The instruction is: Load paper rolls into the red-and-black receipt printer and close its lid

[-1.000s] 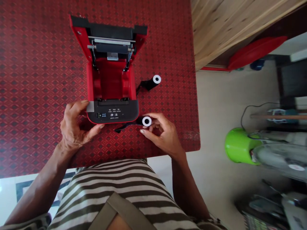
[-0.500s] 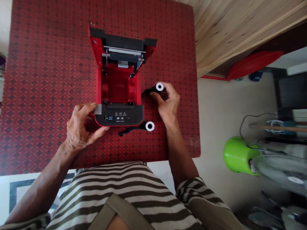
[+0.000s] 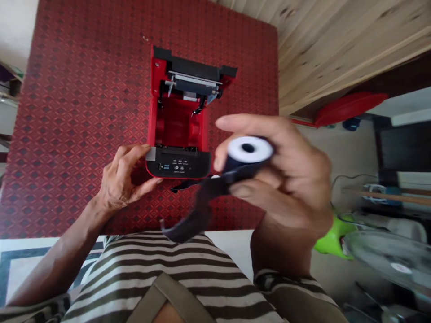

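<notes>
A small red printer [image 3: 178,130] with a black front panel stands on the red patterned table [image 3: 84,112], its lid open and its red bay bare inside. My left hand [image 3: 123,181] grips the printer's front left corner with curled fingers. My right hand [image 3: 286,179] is raised close to the camera and wrapped round a black ribbon roll [image 3: 249,152] with a white core end. A loose black strip of ribbon [image 3: 188,220] hangs down from the roll towards my lap. A second black roll lies by the printer's front right corner, mostly hidden behind my right hand.
The table's right edge [image 3: 279,89] runs beside a wooden surface [image 3: 336,45]. On the floor to the right are a green round object [image 3: 328,244], a fan [image 3: 387,251], a red object [image 3: 350,107] and cables. My striped shirt [image 3: 161,278] fills the bottom.
My right hand left the near roll, took hold of the far roll beside the printer and lifted it up towards the camera, ribbon trailing. The left hand stayed on the printer.
</notes>
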Available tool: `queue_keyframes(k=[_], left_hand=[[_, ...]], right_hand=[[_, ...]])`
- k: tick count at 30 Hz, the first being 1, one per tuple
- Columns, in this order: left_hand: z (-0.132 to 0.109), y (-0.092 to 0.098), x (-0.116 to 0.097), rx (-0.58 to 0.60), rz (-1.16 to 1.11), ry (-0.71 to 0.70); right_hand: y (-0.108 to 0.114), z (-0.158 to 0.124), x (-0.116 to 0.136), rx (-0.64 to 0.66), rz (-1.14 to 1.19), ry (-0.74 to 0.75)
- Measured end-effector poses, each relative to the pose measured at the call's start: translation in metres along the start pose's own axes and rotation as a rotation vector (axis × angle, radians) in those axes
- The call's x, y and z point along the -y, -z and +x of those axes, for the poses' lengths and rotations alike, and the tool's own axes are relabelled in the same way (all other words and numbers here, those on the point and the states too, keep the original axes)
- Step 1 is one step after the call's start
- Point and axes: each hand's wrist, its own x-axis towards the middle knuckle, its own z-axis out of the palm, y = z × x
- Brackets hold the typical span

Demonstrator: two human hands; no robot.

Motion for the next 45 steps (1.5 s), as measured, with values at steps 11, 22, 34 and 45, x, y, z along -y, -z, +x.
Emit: queue_keyframes(k=[11,22,34,45], left_hand=[[-0.004,0.003,0.001,0.077,-0.011,0.0],[-0.006,0.001,-0.002,0.085,0.017,0.025],[-0.006,0.001,-0.002,0.09,0.019,0.041],[-0.005,0.002,-0.003,0.082,0.015,0.022]], right_hand=[[-0.032,0.053,-0.011,0.056,-0.192,0.187],[-0.04,0.068,-0.006,0.116,-0.505,0.182],[-0.059,0.08,-0.009,0.169,-0.638,0.223],[-0.061,0.101,-0.017,0.349,-0.621,0.099]])
